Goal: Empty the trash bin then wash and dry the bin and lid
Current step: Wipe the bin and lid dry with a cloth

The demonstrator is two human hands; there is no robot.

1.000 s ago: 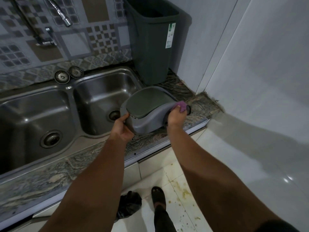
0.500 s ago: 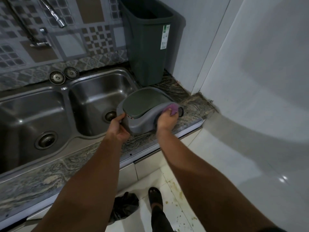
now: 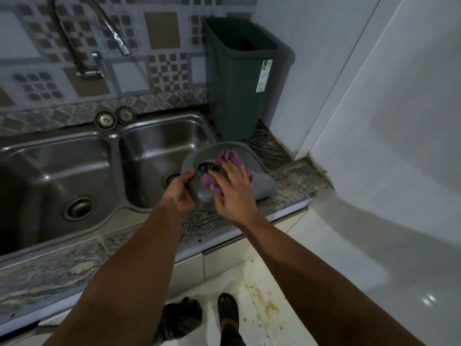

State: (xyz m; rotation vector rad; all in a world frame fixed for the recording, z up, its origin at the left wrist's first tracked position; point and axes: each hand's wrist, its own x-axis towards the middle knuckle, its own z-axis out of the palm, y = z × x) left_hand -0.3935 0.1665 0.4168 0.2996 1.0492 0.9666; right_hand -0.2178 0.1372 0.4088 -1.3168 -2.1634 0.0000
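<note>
Right now the grey lid [image 3: 262,188] sits over the front edge of the stone counter [image 3: 294,171], partly overhanging the right basin of the steel double sink [image 3: 154,146]. The left hand [image 3: 178,193] grips the lid's left rim, thumb on top and fingers curled underneath, so it is closed around the plastic. The right hand [image 3: 234,188] presses a purple cloth [image 3: 229,158] down onto the lid's top, fingers spread and bent over the bunched fabric; the cloth pokes out above and to the left of the knuckles. A dark round fitting shows on the lid just left of the cloth, though what it is cannot be made out.

Behind the lid, the dark green bin [image 3: 237,83] stands upright on the counter in the corner, open at the top, with a white and green sticker [image 3: 264,76] on its right face. It is near the lid but apart from it. Two round metal strainers [image 3: 116,117] lie side by side on the ledge behind the sink, between the two basins. A curved tap [image 3: 109,28] comes out of the patterned tile wall and arches toward the right basin.

Down on the pale floor tiles, a black plastic bag [image 3: 182,318] lies crumpled beside a foot in a dark sandal [image 3: 228,310]. Yellowish stains [image 3: 264,298] spot the tiles to the right of the foot.
</note>
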